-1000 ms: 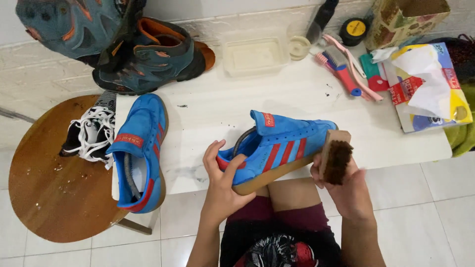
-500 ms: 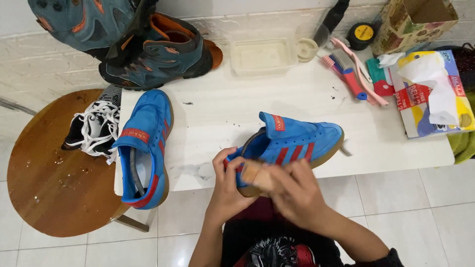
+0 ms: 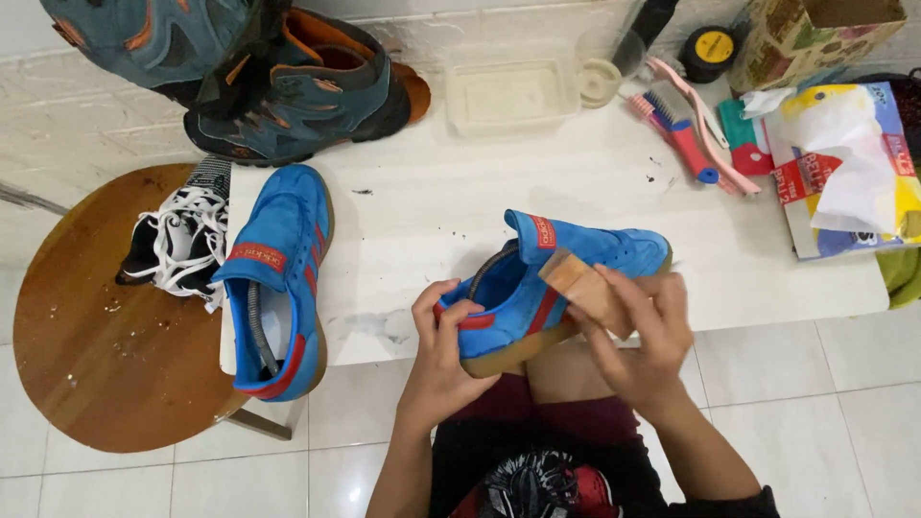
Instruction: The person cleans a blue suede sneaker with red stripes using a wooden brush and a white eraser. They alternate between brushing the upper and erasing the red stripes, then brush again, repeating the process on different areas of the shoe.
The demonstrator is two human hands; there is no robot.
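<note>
At the near edge of the white table, a blue sneaker is gripped at its heel by the left hand, while a wooden brush is clasped by the right hand and pressed against its side. Its mate lies far left.

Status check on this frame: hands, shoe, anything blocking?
Left hand grips heel of blue sneaker. Right hand presses wooden brush against its side. Second blue sneaker lies apart, left. Nothing blocking.
</note>
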